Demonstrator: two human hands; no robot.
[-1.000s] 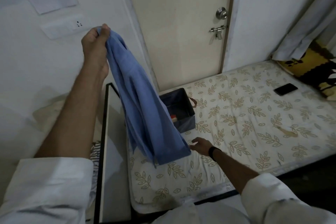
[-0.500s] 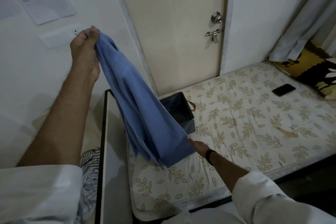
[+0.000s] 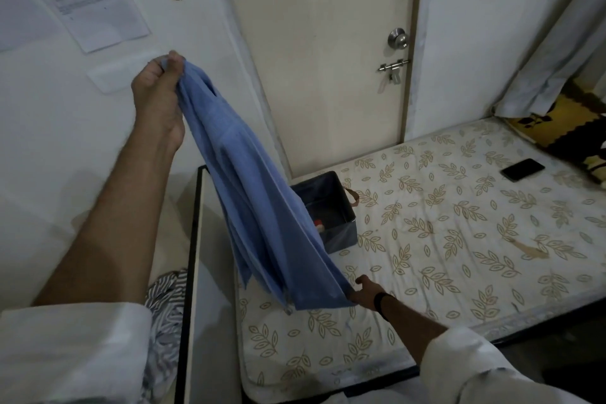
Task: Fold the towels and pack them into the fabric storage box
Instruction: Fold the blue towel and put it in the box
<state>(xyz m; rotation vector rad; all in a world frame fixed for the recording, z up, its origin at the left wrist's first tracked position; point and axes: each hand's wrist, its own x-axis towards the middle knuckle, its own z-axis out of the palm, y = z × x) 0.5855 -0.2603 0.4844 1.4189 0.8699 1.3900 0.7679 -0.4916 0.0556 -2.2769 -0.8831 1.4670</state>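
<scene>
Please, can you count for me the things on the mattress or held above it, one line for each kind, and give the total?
Towel, blue, held up by the left hand and the right hand: 1
Storage box, dark fabric: 1
Phone, black: 1
Pillow, yellow and black: 1
Total: 4

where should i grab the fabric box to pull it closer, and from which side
Take the storage box by the brown loop handle on its right wall, coming in from the right over the bare mattress. The loop sticks out clear of the wall, so fingers can hook through it. The left side is screened by the hanging blue towel, and both hands are busy with that towel.
</scene>
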